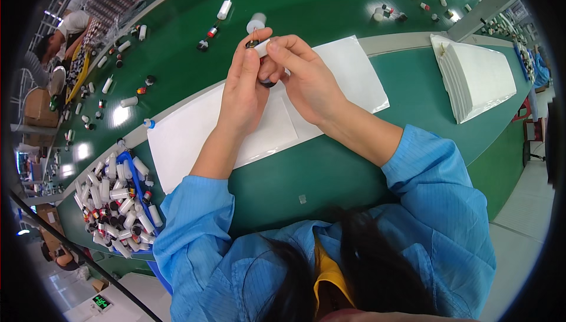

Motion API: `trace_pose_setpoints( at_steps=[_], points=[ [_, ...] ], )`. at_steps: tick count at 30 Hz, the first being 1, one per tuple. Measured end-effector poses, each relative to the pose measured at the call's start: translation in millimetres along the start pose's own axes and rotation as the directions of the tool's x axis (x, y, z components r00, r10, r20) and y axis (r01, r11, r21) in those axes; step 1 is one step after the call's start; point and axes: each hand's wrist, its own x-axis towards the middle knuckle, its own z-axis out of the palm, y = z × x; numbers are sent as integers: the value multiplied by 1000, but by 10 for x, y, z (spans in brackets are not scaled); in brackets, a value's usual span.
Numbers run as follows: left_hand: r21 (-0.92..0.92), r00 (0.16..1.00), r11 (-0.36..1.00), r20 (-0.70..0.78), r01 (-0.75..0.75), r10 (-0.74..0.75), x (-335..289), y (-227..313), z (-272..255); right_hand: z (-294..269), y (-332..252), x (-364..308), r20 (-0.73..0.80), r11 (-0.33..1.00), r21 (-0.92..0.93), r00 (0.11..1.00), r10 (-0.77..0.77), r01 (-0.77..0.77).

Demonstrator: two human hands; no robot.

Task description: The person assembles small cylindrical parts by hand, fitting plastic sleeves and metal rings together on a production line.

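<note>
My left hand [240, 83] and my right hand [308, 80] meet above the white sheets, fingers closed. Between their thumbs and fingers they pinch a small white cylinder [263, 48] with a dark end near my left fingertips. Lower down, a black round part [267, 83] shows between the two hands. My curled fingers cover much of it, so I cannot tell whether it joins the white cylinder. Just beyond my fingertips a white cylindrical piece [256, 22] lies blurred on the green surface.
White sheets [188, 136] lie under my forearms. At left, a blue tray [141, 195] is heaped with small white, black and red cylinders [121, 204]. More pieces [224, 8] are scattered along the green belt. A stack of white sheets [477, 80] stands at right, beside a grey post [483, 12].
</note>
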Motion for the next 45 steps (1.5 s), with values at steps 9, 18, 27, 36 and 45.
trace_pose_setpoints(
  at_steps=[9, 18, 27, 36, 45],
  points=[
    [-165, 997, 986, 82, 11, 3, 25, -11, -12, -43, -68, 71, 89, 994, -62, 991, 97, -92],
    [-1, 950, 992, 285, 129, -123, -2, 116, -68, -71, -310, 92, 197, 959, -159, 944, 265, -236],
    [934, 980, 303, 156, -187, 123, 182, 130, -277, -412, -629, 217, 117, 705, -705, 993, 3, 81],
    [898, 980, -439, 101, -15, 173, 1193, -26, -891, -1261, -1195, 756, 133, -551, -821, 889, -439, -150],
    [903, 974, -364, -207, 228, 97, 1282, 131, -982, -8, 137, -271, 545, -387, -709, 807, 227, 589]
  ],
)
